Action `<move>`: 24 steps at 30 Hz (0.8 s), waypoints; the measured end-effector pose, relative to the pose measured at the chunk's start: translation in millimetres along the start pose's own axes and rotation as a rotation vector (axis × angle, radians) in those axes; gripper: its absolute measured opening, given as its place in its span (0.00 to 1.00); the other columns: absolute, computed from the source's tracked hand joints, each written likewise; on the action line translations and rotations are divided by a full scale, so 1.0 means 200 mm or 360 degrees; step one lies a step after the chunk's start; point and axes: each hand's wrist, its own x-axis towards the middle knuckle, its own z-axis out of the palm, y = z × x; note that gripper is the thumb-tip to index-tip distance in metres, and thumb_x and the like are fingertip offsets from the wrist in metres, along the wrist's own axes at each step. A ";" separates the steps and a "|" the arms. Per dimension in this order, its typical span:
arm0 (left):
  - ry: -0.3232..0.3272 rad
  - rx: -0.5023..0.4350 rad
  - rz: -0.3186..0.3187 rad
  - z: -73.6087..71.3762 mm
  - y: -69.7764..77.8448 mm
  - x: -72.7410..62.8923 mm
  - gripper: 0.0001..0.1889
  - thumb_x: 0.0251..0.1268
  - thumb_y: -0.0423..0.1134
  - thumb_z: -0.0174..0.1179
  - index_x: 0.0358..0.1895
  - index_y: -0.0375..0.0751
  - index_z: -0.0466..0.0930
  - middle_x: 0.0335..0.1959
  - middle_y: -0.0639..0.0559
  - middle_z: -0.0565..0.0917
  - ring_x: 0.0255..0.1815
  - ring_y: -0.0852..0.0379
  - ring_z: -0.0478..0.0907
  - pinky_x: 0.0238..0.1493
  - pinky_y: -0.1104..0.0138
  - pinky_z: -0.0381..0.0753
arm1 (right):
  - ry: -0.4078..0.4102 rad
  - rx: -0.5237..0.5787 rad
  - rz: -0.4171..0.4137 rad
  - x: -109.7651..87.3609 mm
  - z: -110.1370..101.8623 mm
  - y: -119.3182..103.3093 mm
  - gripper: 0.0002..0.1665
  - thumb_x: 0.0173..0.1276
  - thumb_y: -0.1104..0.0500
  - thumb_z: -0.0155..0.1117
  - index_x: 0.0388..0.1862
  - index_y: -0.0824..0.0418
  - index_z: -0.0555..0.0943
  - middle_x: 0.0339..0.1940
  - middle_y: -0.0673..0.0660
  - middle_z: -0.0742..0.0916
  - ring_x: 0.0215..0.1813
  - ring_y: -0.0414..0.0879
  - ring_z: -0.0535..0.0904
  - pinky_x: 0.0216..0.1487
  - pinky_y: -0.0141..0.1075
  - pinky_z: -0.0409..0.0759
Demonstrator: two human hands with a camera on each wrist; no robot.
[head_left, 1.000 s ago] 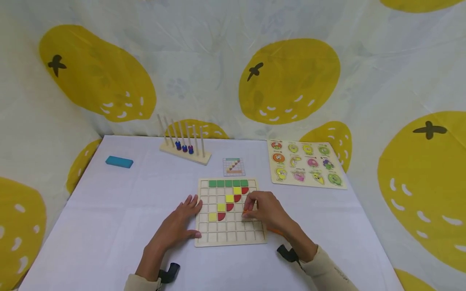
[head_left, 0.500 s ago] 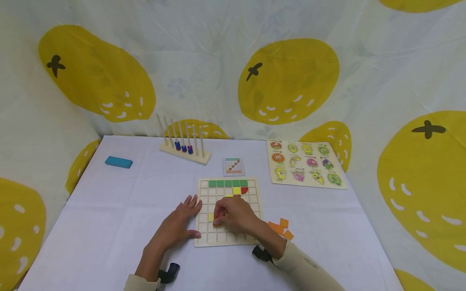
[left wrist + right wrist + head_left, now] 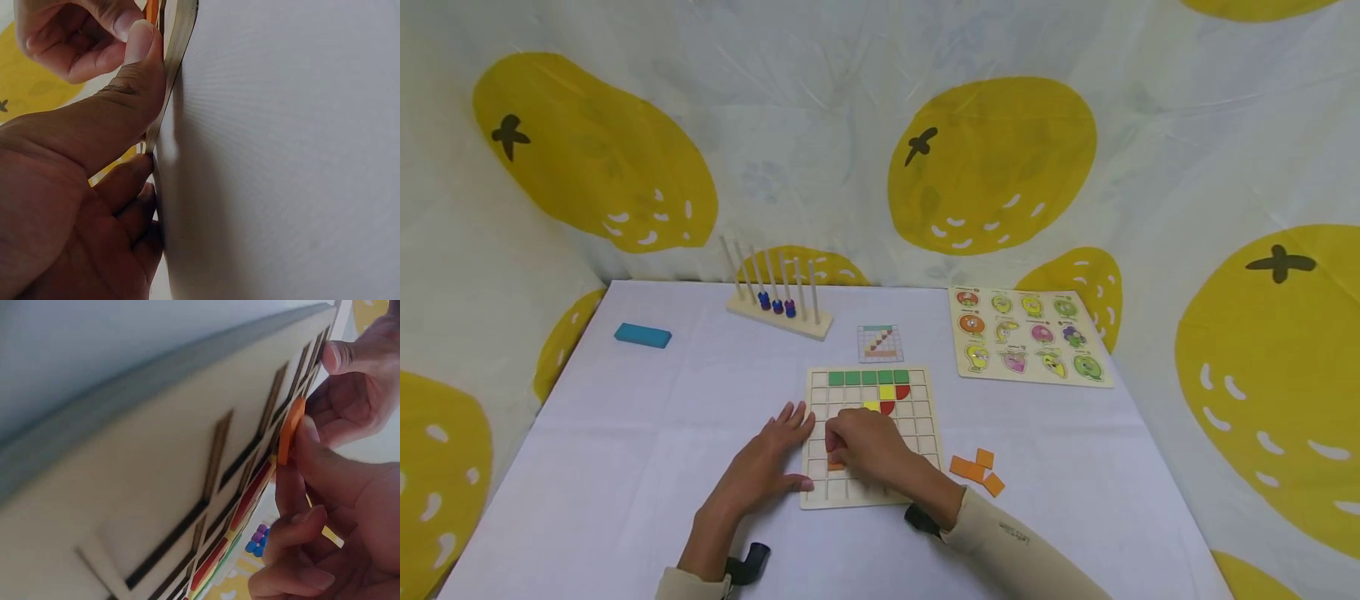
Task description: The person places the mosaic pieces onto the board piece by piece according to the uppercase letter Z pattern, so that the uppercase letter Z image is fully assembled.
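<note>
My right hand pinches an orange square tile between thumb and fingertips, at a lower left cell of the wooden grid board. In the right wrist view the tile stands a little proud of the board. My left hand rests along the board's left edge, thumb and fingers spread and touching it. Green square tiles fill part of the top row. Below them a yellow tile and red quarter-round tiles show; my right hand hides the lower part of that diagonal.
Several loose orange tiles lie right of the board. Behind it sits a small pattern card. Farther off are a peg stand with beads, a blue block and a fruit puzzle board.
My right hand has carried the orange tile leftward from the board's right side to its lower left cells. The loose orange tiles have come into full view. My left hand stays put.
</note>
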 end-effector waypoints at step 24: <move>-0.0046 -0.0015 -0.0073 0.00 0.00 0.01 0.55 0.47 0.44 0.85 0.82 0.41 0.65 0.85 0.44 0.60 0.89 0.41 0.50 0.87 0.44 0.56 | 0.0080 0.0447 0.0130 -0.20 -0.17 0.24 0.09 0.65 0.50 0.81 0.36 0.43 0.86 0.27 0.39 0.83 0.33 0.38 0.77 0.35 0.31 0.75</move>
